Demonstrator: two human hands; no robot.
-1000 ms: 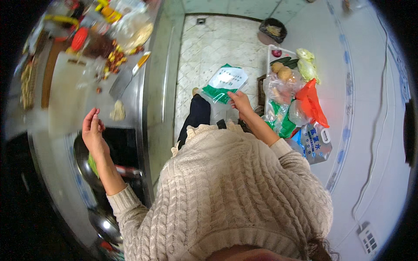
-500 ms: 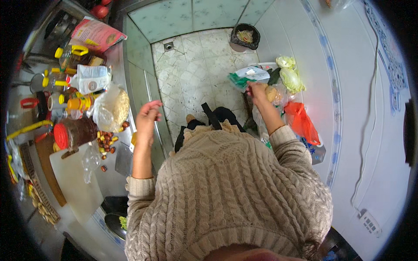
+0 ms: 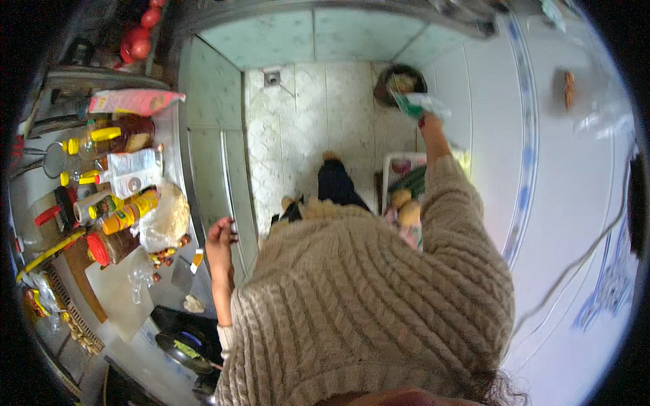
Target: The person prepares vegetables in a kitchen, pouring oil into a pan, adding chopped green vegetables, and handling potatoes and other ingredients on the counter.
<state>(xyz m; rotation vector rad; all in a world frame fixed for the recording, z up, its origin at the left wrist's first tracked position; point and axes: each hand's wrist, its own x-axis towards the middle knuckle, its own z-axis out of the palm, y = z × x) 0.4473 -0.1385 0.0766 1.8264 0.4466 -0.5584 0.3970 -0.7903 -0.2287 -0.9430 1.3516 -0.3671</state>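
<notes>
My right hand is stretched far forward, its fingers closed on a crumpled green and white plastic bag. The bag hangs over the near rim of a dark trash bin, which has some light-coloured waste in it. Off to the left, beside the counter edge, my left hand hovers with loosely bent fingers apart and nothing visible in them. A crate of vegetables stands by my right arm, partly hidden by the sleeve; round yellowish produce shows there.
On the left counter stand oil bottles, a red-lidded jar, a bag of pale grains, scattered chestnuts and a white cutting board. A pan holds something green. Tiled walls bound the right side.
My right hand has carried the green and white bag forward from above the vegetables to the trash bin. My left hand has come back slightly, its fingers more bent. The view has shifted.
</notes>
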